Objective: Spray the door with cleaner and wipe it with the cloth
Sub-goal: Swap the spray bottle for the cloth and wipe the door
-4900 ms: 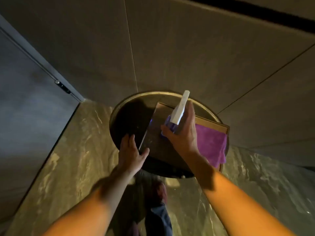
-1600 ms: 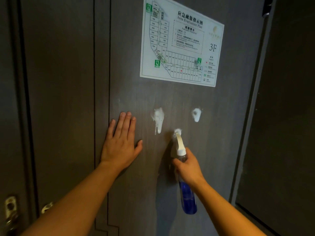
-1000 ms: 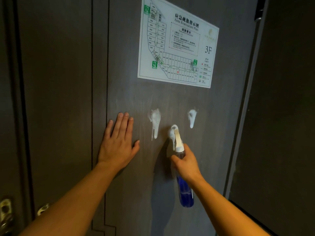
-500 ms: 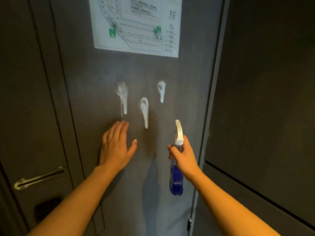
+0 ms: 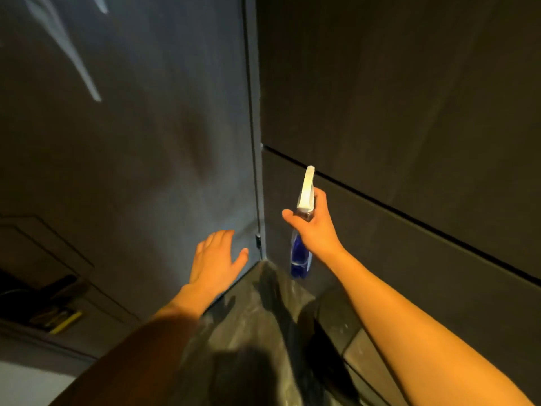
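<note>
Door (image 5: 131, 148), dark grey wood-grain, shows white foam streaks (image 5: 73, 63) upper left. Your right hand (image 5: 314, 230) grips the blue-filled spray bottle (image 5: 301, 253) right of the door; left hand (image 5: 215, 259) is spread, empty. Spraying looks done; fetch the cloth, unseen here.

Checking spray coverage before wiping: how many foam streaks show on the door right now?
2: a long foam streak at upper left of the door, a short one at the top edge. More may lie above the frame.
</note>
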`<state>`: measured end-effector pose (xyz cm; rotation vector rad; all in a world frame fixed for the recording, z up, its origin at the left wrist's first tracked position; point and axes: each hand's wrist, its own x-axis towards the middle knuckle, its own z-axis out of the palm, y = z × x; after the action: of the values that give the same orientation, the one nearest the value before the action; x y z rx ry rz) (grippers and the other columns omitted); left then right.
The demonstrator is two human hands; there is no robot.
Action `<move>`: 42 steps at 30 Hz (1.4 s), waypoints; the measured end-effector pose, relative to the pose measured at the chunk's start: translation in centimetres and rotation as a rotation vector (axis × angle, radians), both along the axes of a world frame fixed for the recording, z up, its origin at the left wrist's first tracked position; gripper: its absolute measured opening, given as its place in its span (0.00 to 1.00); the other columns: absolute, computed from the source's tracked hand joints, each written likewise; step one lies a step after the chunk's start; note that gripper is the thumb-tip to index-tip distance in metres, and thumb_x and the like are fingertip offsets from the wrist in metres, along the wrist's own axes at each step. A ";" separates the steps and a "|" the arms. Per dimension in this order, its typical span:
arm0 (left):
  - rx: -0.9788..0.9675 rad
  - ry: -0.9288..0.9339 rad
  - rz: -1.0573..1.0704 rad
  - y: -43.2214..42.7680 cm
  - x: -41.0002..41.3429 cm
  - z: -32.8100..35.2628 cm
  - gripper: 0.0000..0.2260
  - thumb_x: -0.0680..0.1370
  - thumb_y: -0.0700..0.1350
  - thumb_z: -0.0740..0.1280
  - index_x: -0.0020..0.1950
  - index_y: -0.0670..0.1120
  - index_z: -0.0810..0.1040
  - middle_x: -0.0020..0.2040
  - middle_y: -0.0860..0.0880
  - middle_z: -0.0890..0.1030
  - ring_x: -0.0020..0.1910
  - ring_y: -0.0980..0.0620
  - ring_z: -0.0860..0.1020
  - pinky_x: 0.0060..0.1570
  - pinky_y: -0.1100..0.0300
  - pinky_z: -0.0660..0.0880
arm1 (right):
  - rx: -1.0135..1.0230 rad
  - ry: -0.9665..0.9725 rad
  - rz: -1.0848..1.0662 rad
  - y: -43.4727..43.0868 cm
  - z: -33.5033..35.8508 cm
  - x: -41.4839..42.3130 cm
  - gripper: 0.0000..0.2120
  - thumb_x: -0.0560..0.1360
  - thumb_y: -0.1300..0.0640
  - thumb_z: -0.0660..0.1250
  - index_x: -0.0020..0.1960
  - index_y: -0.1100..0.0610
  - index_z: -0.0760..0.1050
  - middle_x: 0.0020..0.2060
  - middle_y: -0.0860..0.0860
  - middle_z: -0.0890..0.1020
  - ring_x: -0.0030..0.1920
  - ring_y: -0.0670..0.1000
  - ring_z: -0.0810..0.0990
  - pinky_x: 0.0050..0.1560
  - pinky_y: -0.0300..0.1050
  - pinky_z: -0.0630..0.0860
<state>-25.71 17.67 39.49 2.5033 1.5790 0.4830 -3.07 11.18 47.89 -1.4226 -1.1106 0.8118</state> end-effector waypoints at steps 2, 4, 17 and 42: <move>-0.070 0.032 -0.033 -3.0 2.6 -3.3 0.32 0.76 0.65 0.54 0.71 0.44 0.73 0.67 0.44 0.78 0.67 0.41 0.74 0.65 0.46 0.70 | -0.040 0.007 -0.045 -2.4 -2.4 3.0 0.29 0.76 0.65 0.73 0.70 0.59 0.62 0.46 0.46 0.74 0.38 0.32 0.78 0.45 0.29 0.76; -0.117 0.037 -0.068 -5.8 5.1 -6.4 0.31 0.76 0.64 0.55 0.68 0.44 0.75 0.64 0.44 0.80 0.64 0.41 0.77 0.63 0.48 0.71 | -0.071 0.004 -0.096 -4.4 -4.8 5.8 0.29 0.75 0.66 0.74 0.70 0.61 0.62 0.45 0.46 0.74 0.36 0.32 0.77 0.43 0.28 0.75; -0.497 0.103 -0.144 -11.6 19.9 -27.3 0.36 0.76 0.71 0.55 0.77 0.51 0.62 0.74 0.47 0.71 0.72 0.46 0.71 0.71 0.48 0.69 | -0.252 -0.013 -0.365 -7.8 -25.1 16.7 0.35 0.73 0.65 0.75 0.69 0.49 0.58 0.59 0.53 0.73 0.62 0.54 0.77 0.60 0.51 0.82; -0.402 0.005 -0.281 -13.5 26.0 -43.2 0.41 0.75 0.68 0.62 0.78 0.41 0.62 0.79 0.39 0.64 0.79 0.41 0.60 0.76 0.44 0.63 | -0.282 0.042 -0.362 -8.5 -39.8 19.4 0.50 0.64 0.42 0.80 0.71 0.27 0.49 0.68 0.33 0.66 0.70 0.54 0.73 0.62 0.68 0.77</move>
<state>0.26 4.18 -3.74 2.3528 1.1561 0.1070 16.33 2.69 8.13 -1.7696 -0.6940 0.7502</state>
